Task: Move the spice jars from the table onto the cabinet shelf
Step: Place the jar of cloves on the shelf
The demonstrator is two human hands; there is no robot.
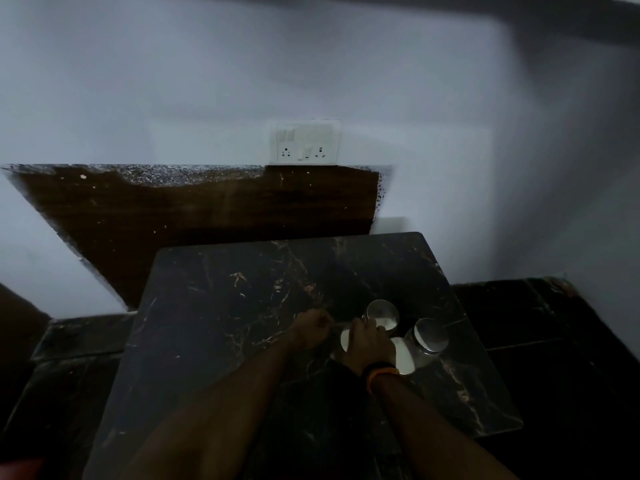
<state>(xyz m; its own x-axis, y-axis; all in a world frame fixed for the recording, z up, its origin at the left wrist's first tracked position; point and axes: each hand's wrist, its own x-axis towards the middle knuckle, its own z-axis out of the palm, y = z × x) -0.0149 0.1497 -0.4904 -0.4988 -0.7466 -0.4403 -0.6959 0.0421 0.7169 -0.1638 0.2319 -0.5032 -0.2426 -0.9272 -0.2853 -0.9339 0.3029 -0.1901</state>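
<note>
Switch plate (304, 143) behind dark table (242, 289)

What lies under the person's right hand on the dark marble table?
A white-filled glass jar shows beneath the right hand; its lid and most of its body are covered.

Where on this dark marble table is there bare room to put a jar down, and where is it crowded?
The marble table is bare across its left half and along the far edge nearest the wall socket. The near right corner also looks free. It is crowded right of centre, where the jars cluster and the left hand and right hand work among them.
</note>
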